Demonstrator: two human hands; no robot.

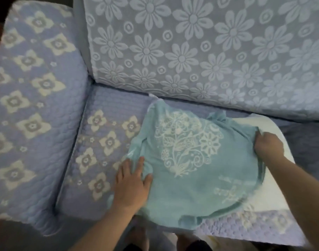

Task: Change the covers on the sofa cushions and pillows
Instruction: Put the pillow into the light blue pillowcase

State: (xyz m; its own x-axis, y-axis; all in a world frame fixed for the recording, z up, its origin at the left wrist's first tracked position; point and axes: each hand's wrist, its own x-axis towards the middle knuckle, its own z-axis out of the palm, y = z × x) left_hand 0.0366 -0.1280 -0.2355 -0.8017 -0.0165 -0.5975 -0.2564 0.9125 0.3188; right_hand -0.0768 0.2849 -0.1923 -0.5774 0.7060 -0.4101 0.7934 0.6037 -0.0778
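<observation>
A teal pillow cover [187, 171] with a white floral print lies on the sofa seat, pulled over most of a white pillow [274, 194] whose right side sticks out bare. My left hand [132, 182] lies flat with spread fingers on the cover's left edge. My right hand [268, 144] grips the cover's open edge at the upper right, fingers curled into the bunched cloth where it meets the white pillow.
The sofa seat [100, 142] and the left armrest [31, 98] wear a quilted lilac cover with cream flowers. A pale lace flower throw covers the backrest [200, 48]. Bare dark seat fabric [307, 147] shows at the far right.
</observation>
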